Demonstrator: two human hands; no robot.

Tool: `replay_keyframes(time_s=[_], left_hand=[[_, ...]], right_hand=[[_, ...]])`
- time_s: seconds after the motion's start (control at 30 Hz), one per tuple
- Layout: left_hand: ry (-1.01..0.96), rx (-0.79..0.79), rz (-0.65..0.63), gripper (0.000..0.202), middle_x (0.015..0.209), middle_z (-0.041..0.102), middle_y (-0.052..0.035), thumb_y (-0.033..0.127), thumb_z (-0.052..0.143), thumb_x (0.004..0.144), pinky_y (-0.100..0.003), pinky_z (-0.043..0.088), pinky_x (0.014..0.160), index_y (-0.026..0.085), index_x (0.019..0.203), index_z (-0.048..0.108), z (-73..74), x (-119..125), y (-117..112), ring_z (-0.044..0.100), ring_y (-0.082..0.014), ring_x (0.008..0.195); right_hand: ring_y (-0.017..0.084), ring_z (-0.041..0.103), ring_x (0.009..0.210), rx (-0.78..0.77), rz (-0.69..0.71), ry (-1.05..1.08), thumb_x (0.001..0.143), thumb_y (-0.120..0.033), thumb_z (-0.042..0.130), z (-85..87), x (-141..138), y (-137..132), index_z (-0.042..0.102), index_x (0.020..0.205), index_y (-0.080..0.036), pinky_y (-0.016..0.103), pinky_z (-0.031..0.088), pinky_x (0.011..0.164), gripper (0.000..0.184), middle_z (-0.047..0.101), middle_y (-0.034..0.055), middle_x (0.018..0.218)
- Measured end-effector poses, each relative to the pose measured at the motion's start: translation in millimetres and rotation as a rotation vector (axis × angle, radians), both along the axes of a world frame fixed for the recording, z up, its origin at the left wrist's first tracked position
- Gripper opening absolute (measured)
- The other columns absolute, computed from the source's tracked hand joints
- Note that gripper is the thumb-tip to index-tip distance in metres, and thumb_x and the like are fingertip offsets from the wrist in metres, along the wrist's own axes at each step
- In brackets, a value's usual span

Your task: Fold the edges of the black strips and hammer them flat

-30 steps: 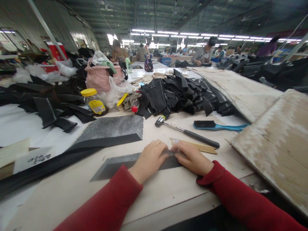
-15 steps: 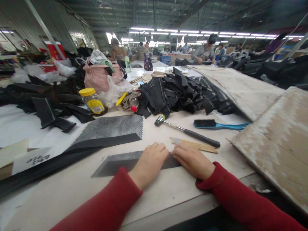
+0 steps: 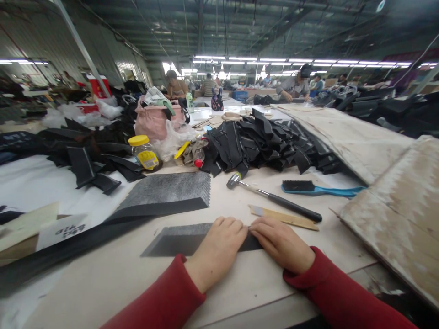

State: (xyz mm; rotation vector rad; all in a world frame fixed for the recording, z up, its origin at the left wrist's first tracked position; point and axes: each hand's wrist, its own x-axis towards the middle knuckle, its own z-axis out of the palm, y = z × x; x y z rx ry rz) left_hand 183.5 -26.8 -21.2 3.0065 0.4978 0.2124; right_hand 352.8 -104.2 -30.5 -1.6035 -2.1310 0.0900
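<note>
My left hand point(image 3: 217, 251) and my right hand point(image 3: 281, 244) lie side by side on a dark grey felt strip point(image 3: 181, 240), fingertips meeting at its far edge and curled onto it. Part of the strip is hidden under them. Just beyond my right hand lies a wooden strip point(image 3: 284, 218), not touching it. Beside that rest a small hammer with a black handle point(image 3: 274, 197) and a blue-handled brush point(image 3: 315, 188). A wider grey felt piece point(image 3: 166, 192) lies ahead of my left hand, with a heap of black strips point(image 3: 254, 144) farther on.
A worn wooden board point(image 3: 387, 214) lies on the right of the table. Farther left stand a yellow-lidded jar point(image 3: 144, 153) and a pink bag point(image 3: 154, 119). A long black strip point(image 3: 68, 242) runs off left. A co-worker point(image 3: 295, 84) sits at the far end.
My hands remain on the grey strip, their fingertips drawn slightly closer together. The whole scene sits a little lower and further right in view, as my head has moved.
</note>
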Motion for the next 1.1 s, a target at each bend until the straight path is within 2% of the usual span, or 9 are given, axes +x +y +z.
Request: replay_keyframes(time_s=[0.07, 0.17, 0.37, 0.5, 0.67, 0.83, 1.1], left_hand=[[-0.005, -0.009, 0.006, 0.023, 0.103, 0.054, -0.003, 0.012, 0.038, 0.089, -0.034, 0.036, 0.088, 0.018, 0.108, 0.05, -0.1, 0.1, 0.0, 0.046, -0.0176, 0.098], [-0.013, -0.03, 0.009, 0.021, 0.102, 0.054, -0.0025, 0.013, 0.038, 0.09, -0.034, 0.036, 0.088, 0.018, 0.105, 0.051, -0.5, 1.0, -0.2, 0.047, -0.0172, 0.097], [-0.016, -0.044, -0.006, 0.024, 0.106, 0.054, -0.0025, 0.011, 0.037, 0.089, -0.035, 0.035, 0.09, 0.019, 0.109, 0.05, -1.2, 2.7, -1.7, 0.046, -0.0171, 0.099], [-0.03, -0.054, -0.005, 0.024, 0.107, 0.054, -0.0019, 0.011, 0.038, 0.089, -0.035, 0.035, 0.091, 0.018, 0.109, 0.05, -3.6, 3.1, -2.5, 0.045, -0.0168, 0.099], [-0.036, -0.05, 0.013, 0.024, 0.104, 0.054, -0.0018, 0.011, 0.04, 0.088, -0.034, 0.034, 0.092, 0.019, 0.108, 0.05, -5.3, 4.2, -2.6, 0.045, -0.0165, 0.098], [-0.038, -0.055, 0.013, 0.026, 0.103, 0.054, -0.002, 0.009, 0.041, 0.086, -0.034, 0.034, 0.092, 0.019, 0.108, 0.05, -3.3, 4.7, -3.5, 0.046, -0.0168, 0.098], [-0.036, -0.077, 0.014, 0.026, 0.103, 0.055, -0.0015, 0.009, 0.037, 0.087, -0.039, 0.025, 0.103, 0.021, 0.107, 0.05, -0.3, 4.3, -3.7, 0.047, -0.0159, 0.101]], right_hand=[[0.016, 0.054, 0.084, -0.023, -0.015, 0.069, 0.087, -0.014, 0.041, -0.9, 3.0, 0.6, 0.059, 0.091, -0.016, 0.032, 0.046, 0.079, 0.018, 0.061, 0.0062, 0.088], [0.016, 0.054, 0.083, -0.045, -0.042, 0.1, 0.087, -0.014, 0.042, -1.6, 3.9, 2.1, 0.059, 0.089, -0.017, 0.032, 0.046, 0.077, 0.017, 0.06, 0.0056, 0.086], [0.019, 0.053, 0.078, -0.028, -0.075, -0.013, 0.087, -0.018, 0.041, -3.0, -0.7, 3.3, 0.059, 0.078, -0.015, 0.035, 0.046, 0.073, 0.021, 0.058, 0.0078, 0.08], [0.019, 0.053, 0.079, -0.007, -0.067, -0.054, 0.087, -0.016, 0.04, -5.3, -1.6, 1.1, 0.061, 0.079, -0.014, 0.035, 0.046, 0.073, 0.023, 0.058, 0.0084, 0.08], [0.018, 0.054, 0.08, 0.015, -0.064, 0.037, 0.087, -0.017, 0.042, -5.9, 1.7, -0.6, 0.064, 0.085, -0.016, 0.033, 0.046, 0.074, 0.022, 0.06, 0.0072, 0.083], [0.016, 0.056, 0.08, -0.032, -0.071, 0.169, 0.086, -0.016, 0.045, -2.2, 4.4, -0.2, 0.065, 0.085, -0.017, 0.031, 0.046, 0.075, 0.02, 0.062, 0.0056, 0.084], [0.015, 0.056, 0.081, -0.053, -0.076, 0.217, 0.086, -0.016, 0.045, -1.8, 5.4, -0.5, 0.064, 0.083, -0.018, 0.03, 0.045, 0.075, 0.019, 0.062, 0.0049, 0.083]])
